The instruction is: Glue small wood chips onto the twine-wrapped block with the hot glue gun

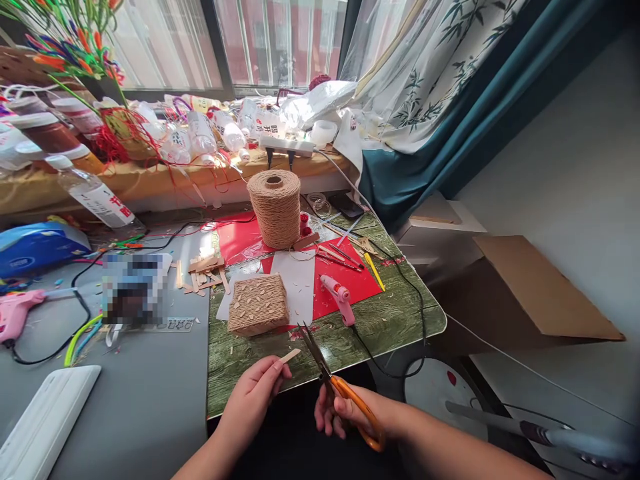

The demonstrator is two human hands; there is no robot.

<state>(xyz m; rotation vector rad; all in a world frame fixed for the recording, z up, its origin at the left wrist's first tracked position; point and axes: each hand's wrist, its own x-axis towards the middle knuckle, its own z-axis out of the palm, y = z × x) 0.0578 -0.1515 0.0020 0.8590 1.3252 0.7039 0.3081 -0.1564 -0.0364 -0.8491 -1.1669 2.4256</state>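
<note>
Two pink glue guns (340, 298) (17, 313), one twine spool (275, 207), one twine-wrapped box (259, 304), one pair of scissors (333, 383).

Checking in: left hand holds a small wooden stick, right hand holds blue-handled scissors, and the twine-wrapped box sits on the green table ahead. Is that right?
Not quite. In the head view the scissors in the right hand have orange handles, not blue. The rest stands: the left hand holds a small wooden stick, and the twine-wrapped box sits on the green table ahead.

Bright daylight from window (240, 40), glare there, wide-angle edge distortion
</note>
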